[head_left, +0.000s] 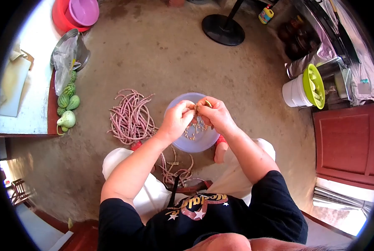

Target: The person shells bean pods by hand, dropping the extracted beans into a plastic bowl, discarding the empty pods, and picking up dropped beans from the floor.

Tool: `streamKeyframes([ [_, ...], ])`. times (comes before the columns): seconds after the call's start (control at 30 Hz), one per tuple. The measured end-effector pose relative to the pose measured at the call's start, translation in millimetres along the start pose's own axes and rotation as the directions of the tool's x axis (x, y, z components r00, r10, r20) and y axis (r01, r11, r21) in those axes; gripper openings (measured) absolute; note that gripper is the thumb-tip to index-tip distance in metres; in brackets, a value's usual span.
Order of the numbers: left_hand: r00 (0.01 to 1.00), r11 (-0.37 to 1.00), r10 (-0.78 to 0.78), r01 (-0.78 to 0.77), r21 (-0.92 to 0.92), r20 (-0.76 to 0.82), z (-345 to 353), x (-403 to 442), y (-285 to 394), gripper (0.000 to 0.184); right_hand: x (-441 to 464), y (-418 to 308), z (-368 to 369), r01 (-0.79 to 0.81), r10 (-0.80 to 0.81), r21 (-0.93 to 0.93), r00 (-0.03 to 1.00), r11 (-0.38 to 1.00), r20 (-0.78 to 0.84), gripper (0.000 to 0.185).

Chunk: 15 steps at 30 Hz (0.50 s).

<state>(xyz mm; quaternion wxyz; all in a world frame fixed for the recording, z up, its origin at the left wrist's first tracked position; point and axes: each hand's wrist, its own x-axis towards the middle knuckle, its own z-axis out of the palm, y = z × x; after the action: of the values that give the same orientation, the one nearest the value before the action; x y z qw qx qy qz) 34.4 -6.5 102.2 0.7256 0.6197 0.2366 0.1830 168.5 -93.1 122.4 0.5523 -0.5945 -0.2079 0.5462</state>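
Both of my hands meet over a pale translucent basin (187, 144) on the floor, which holds scattered light-coloured beans (191, 134). My left hand (179, 120) has its thumb and fingers pinched on a bean pod (195, 109). My right hand (218, 116) is closed on the same pod, and a green pod tip (208, 103) pokes out between its fingers. Left of the basin lies a tangled pile of long purple bean pods (130, 117). Several more pods and husks (174, 171) lie on the floor between my legs.
Small watermelons (73, 102) and a pale gourd (67, 119) rest beside the white counter (36, 121) at left. A red basin (60, 19) is at upper left. A black round stand base (223, 30) is ahead. At right, a green colander (307, 85) tops a white bucket (293, 93).
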Motion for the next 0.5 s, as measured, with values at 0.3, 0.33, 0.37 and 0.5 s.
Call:
streamKeyframes([
  [0.3, 0.997, 0.998, -0.058, 0.058, 0.006, -0.048, -4, 7, -10, 0.003, 5, 12, -5, 0.134, -0.141, -0.297, 0.99, 0.946, -0.004, 0.008],
  [0.33, 0.997, 0.998, -0.062, 0.062, 0.005, -0.048, -5, 9, -14, 0.003, 5, 13, -5, 0.179, -0.195, -0.354, 0.981, 0.918, -0.007, 0.008],
  [0.37, 0.994, 0.991, 0.077, -0.067, 0.113, -0.083, -5, 11, -19, 0.002, 5, 15, -5, 0.223, -0.248, -0.41, 0.969, 0.884, -0.008, 0.007],
  [0.5, 0.992, 0.993, -0.087, 0.078, -0.093, -0.096, -3, 9, -14, 0.002, 2, 12, 0, 0.215, -0.274, -0.471, 0.96, 0.855, -0.059, 0.008],
])
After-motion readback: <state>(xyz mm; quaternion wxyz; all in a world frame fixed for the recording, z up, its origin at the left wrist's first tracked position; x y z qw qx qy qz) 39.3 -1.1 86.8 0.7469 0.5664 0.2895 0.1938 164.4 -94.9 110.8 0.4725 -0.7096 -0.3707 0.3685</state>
